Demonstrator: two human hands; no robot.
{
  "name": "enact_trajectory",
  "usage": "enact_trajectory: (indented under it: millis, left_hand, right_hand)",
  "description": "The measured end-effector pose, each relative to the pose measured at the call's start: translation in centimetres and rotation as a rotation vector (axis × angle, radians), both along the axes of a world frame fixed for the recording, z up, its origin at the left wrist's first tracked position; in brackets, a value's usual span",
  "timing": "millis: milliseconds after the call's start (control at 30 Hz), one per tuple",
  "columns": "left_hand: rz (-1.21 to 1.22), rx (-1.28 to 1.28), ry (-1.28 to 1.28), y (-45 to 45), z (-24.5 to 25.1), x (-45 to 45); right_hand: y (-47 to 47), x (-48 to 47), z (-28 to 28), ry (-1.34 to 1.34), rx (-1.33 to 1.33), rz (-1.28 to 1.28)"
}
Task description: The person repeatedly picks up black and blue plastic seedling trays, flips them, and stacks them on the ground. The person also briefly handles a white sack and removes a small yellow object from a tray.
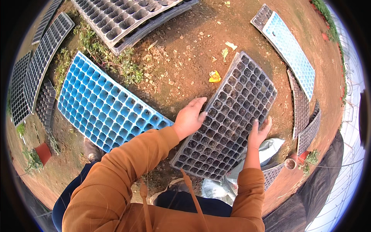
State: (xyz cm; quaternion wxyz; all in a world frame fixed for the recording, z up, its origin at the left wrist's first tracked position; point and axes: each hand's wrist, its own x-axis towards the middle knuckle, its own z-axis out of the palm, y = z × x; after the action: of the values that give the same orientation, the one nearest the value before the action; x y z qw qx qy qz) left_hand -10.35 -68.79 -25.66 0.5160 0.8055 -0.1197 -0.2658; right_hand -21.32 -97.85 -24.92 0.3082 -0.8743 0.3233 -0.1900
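Note:
A black plastic seedling tray (pixel 229 121) with many square cells lies slanted before me, and the edge of another layer shows under its upper left side. My left hand (pixel 192 116) is at its left long edge, the thumb against the rim and the fingers stretched forward. On the opposite long edge is my right hand (pixel 258 132), its thumb over the rim and its fingers outside, partly hidden. To the left lies a blue seedling tray (pixel 100 101), its right end partly covered by my left forearm.
Stacked grey-black trays (pixel 127 14) stand ahead. A pale blue tray (pixel 291 55) lies on a dark one at right. More dark trays (pixel 46 55) are at far left. A white sack (pixel 268 149) and a small pot (pixel 290 163) are near my right arm. Weeds (pixel 127 69) grow on the soil.

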Motion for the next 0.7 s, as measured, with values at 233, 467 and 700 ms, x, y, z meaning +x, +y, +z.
enact_trajectory:
  millis: [233,467,700]
  left_hand:
    - [-0.119,0.112,-0.062,-0.3,0.4,1.2]
    - [-0.109,-0.395,0.832,0.8,-1.0,2.9]
    - [-0.075,-0.827,1.059,3.2,4.2,4.5]
  right_hand:
    - [-1.9,-7.7,-0.2,-0.12,1.263,-0.484]
    - [-0.9,-8.9,4.2,-0.224,1.581,-0.301]
    - [-0.3,-11.9,4.0,-0.273,1.422,-0.08]
